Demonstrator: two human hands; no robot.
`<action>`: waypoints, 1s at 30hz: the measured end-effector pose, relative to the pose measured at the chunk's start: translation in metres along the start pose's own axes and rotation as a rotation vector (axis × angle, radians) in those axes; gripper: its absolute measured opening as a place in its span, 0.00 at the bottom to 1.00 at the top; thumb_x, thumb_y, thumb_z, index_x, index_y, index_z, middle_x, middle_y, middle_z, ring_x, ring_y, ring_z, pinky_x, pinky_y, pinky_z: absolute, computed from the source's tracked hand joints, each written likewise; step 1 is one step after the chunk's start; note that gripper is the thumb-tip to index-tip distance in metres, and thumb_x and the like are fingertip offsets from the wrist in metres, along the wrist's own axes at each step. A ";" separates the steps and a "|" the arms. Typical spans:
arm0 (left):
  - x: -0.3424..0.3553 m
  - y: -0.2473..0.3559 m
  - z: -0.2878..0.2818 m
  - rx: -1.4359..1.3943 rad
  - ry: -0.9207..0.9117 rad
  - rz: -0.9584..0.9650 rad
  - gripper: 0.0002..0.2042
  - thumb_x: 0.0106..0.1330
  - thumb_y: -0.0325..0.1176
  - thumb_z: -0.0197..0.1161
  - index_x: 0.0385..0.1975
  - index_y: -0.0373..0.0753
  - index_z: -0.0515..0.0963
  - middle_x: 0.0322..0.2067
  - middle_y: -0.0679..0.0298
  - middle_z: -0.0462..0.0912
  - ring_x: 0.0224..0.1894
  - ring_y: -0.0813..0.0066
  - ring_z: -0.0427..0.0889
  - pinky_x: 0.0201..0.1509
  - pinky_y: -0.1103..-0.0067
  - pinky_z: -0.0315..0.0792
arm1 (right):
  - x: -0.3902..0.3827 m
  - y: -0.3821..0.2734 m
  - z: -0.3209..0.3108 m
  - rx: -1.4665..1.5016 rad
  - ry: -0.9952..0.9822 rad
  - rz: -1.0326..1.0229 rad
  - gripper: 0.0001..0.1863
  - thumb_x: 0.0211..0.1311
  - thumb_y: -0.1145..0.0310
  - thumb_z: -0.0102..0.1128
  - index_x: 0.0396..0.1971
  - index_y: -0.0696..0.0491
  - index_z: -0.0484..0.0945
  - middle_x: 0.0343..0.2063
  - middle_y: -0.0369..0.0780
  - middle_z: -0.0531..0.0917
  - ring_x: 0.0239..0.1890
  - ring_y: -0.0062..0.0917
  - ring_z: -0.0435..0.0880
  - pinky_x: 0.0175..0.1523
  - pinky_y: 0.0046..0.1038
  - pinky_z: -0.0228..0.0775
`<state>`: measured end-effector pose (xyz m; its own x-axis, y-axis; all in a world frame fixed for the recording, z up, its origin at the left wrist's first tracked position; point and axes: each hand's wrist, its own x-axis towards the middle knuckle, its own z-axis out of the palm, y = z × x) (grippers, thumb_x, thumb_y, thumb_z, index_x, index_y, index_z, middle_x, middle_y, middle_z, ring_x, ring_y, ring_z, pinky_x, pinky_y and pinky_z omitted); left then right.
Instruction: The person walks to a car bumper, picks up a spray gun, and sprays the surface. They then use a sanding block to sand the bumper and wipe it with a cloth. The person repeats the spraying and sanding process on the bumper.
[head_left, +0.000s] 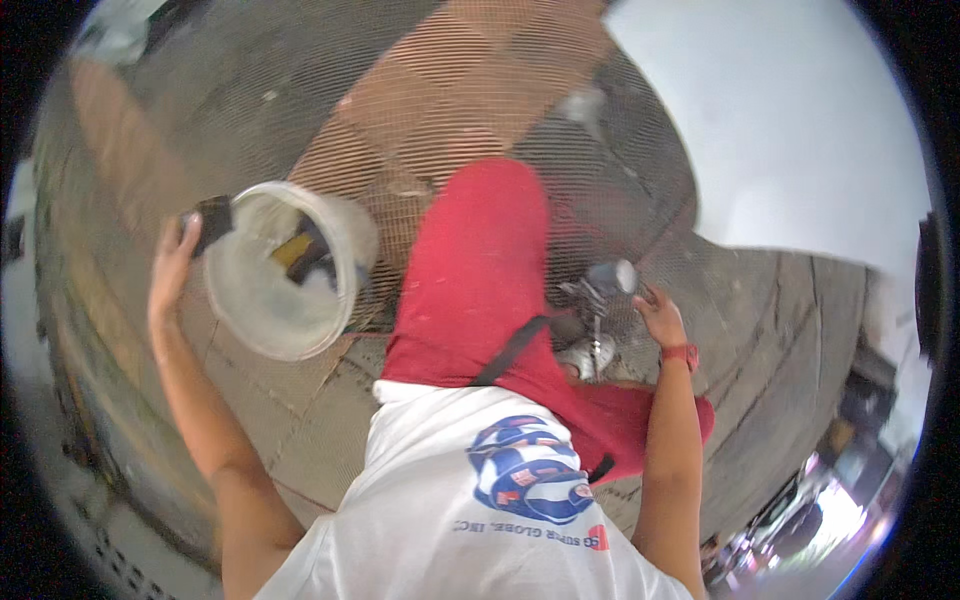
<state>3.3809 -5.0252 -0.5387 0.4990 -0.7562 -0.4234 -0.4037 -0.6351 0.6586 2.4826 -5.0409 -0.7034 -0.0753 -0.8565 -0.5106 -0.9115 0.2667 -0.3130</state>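
My left hand (176,262) is closed on a dark block (212,223), which looks like a sanding block or sponge, though blur hides its exact kind. It holds the block at the left rim of a whitish translucent bucket (290,348). The bucket tilts toward my left, and its mouth shows a yellow and black item (292,250) inside. On my right side, my right hand (660,316), with a red band at the wrist, has its fingers curled at the edge of a grey cup-shaped tool (608,277) with shiny metal parts. Blur hides the exact contact there.
A large smooth white panel (790,130) curves across the upper right. My red-clad knee (480,230) stands between the bucket and the grey tool. Ridged brown and grey tiles (440,90) cover the ground ahead. Dark clutter lies at the far right.
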 end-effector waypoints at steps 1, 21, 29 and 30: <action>-0.008 0.042 0.004 0.050 0.063 0.014 0.39 0.71 0.55 0.72 0.71 0.28 0.74 0.62 0.49 0.83 0.64 0.60 0.81 0.73 0.62 0.72 | 0.000 -0.024 -0.010 0.047 -0.021 0.032 0.34 0.72 0.48 0.70 0.70 0.54 0.78 0.51 0.52 0.91 0.53 0.47 0.92 0.60 0.43 0.80; -0.094 0.322 0.615 -0.783 -0.749 0.034 0.20 0.75 0.21 0.58 0.65 0.31 0.70 0.55 0.58 0.81 0.52 0.64 0.85 0.54 0.64 0.90 | 0.023 -0.098 -0.148 0.965 0.529 0.029 0.37 0.79 0.50 0.65 0.77 0.59 0.69 0.63 0.46 0.83 0.64 0.31 0.82 0.65 0.40 0.77; -0.169 0.306 0.690 -0.818 -0.829 -0.006 0.15 0.80 0.25 0.58 0.63 0.32 0.76 0.53 0.58 0.85 0.53 0.69 0.86 0.64 0.67 0.83 | 0.037 -0.092 -0.136 0.980 0.600 0.000 0.21 0.81 0.58 0.62 0.59 0.61 0.82 0.47 0.38 0.90 0.49 0.25 0.86 0.58 0.31 0.78; -0.175 0.306 0.691 -0.829 -0.818 -0.006 0.15 0.80 0.25 0.58 0.63 0.31 0.76 0.52 0.58 0.86 0.52 0.70 0.85 0.62 0.68 0.83 | 0.038 -0.089 -0.135 0.948 0.619 -0.041 0.20 0.81 0.60 0.62 0.59 0.61 0.82 0.47 0.39 0.90 0.49 0.26 0.86 0.57 0.32 0.78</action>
<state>2.6402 -5.1966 -0.6932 -0.2669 -0.8216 -0.5038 0.3727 -0.5700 0.7322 2.5066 -5.1573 -0.5870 -0.4797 -0.8733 -0.0849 -0.2633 0.2356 -0.9355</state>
